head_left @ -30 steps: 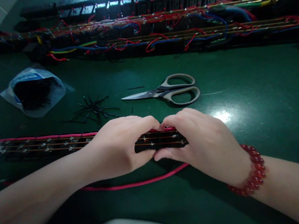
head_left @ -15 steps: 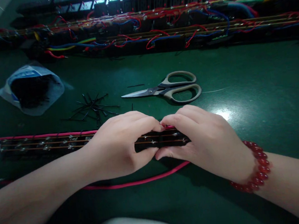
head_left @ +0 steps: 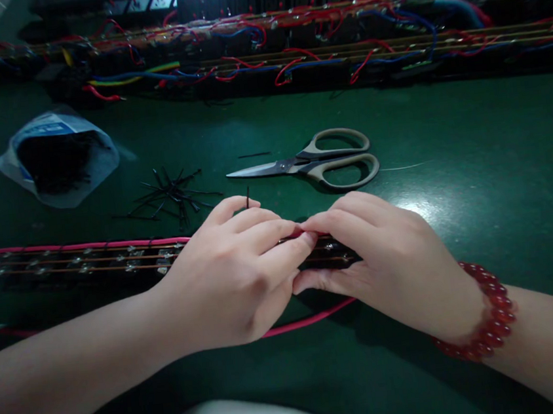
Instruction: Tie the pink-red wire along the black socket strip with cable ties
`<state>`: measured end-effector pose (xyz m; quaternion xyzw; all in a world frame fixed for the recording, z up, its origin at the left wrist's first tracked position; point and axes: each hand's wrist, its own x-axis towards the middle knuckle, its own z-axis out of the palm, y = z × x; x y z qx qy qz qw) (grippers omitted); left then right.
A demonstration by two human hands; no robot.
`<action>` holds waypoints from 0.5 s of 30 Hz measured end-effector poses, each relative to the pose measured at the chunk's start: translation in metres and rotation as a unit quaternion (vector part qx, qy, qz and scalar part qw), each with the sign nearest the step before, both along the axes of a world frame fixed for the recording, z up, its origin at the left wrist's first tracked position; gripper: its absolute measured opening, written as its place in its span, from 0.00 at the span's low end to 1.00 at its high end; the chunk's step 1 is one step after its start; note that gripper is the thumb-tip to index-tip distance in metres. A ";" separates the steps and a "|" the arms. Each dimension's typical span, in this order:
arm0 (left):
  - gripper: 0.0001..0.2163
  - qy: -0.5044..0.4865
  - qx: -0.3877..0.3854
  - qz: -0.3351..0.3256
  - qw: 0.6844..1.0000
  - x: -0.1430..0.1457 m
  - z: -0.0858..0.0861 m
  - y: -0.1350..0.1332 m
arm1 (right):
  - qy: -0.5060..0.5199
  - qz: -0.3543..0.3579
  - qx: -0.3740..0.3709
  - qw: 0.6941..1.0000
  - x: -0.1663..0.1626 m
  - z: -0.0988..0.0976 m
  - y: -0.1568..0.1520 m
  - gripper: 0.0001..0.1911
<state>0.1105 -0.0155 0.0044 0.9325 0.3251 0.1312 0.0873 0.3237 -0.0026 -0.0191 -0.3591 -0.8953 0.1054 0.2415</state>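
A long black power strip assembly (head_left: 85, 265) with copper bars lies across the green table, a red wire (head_left: 87, 246) running along its far edge. My left hand (head_left: 234, 274) is closed over the strip's right part, its fingers pressed on the red wire, and a thin black cable tie (head_left: 248, 197) sticks up behind its index finger. My right hand (head_left: 385, 258), with a red bead bracelet (head_left: 490, 316) on the wrist, grips the strip's right end, fingertips meeting those of the left. A loop of the red wire (head_left: 312, 317) passes under both hands.
Grey-handled scissors (head_left: 316, 162) lie shut just beyond the hands. Loose black cable ties (head_left: 171, 195) are scattered to the left, beside an open plastic bag (head_left: 56, 157) of more ties. Rows of wired power strips (head_left: 289, 47) fill the table's far side.
My left hand slid right over the strip and now overlaps the right fingertips. A black cable tie now stands up behind the left index finger. The view shifted slightly.
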 end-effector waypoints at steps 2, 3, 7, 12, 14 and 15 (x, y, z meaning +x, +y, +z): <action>0.12 0.001 0.007 -0.005 1.000 0.000 -0.001 0.000 | 0.004 0.001 -0.001 1.000 0.000 0.000 0.000 0.21; 0.12 0.001 0.009 -0.006 1.000 0.000 -0.001 0.000 | 0.004 0.002 -0.001 1.000 0.000 0.000 0.000 0.21; 0.13 -0.003 0.026 -0.003 1.000 0.000 -0.003 -0.001 | 0.008 0.004 0.005 1.000 -0.001 0.000 0.000 0.21; 0.13 -0.007 0.019 0.009 1.000 0.000 -0.003 0.000 | 0.020 -0.014 -0.004 1.000 -0.002 -0.001 -0.002 0.26; 0.13 -0.010 -0.005 0.009 1.000 0.000 -0.002 0.001 | 0.022 -0.022 -0.009 0.999 -0.002 0.000 -0.002 0.28; 0.12 -0.012 -0.011 0.007 1.000 0.000 -0.002 0.001 | 0.022 -0.023 -0.009 0.999 -0.002 0.000 -0.002 0.28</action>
